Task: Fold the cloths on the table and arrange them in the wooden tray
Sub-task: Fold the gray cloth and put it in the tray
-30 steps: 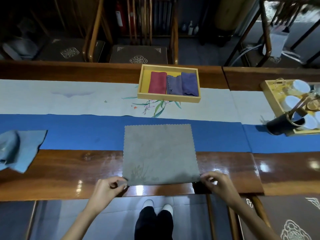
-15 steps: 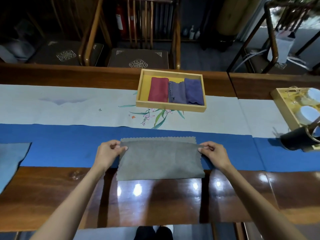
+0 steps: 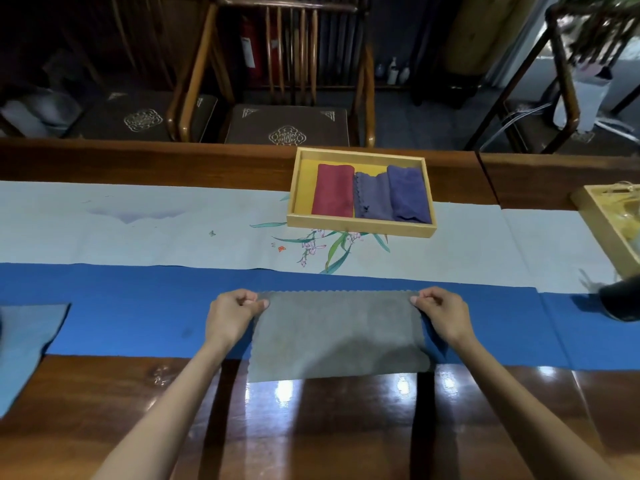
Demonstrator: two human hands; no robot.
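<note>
Cloth (image 3: pixel 339 337), grey, flat across blue runner (image 3: pixel 138 317) and bare surface (image 3: pixel 329 427), its 2 far corners pinched by left hand (image 3: pixel 230 317) and right hand (image 3: pixel 443 315), wooden tray (image 3: pixel 360 231) well beyond holding 3 folded cloths (image 3: pixel 372 199), red, grey-blue, purple, side by side.

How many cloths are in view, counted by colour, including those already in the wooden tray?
Red: 1, the red cloth in the wooden tray.
Purple: 2, the paler purple cloth and the darker purple cloth, both in the tray.
Grey: 1, the grey cloth at the front.
Light blue: 1, the light blue cloth at the left edge.
Total: 5
</note>
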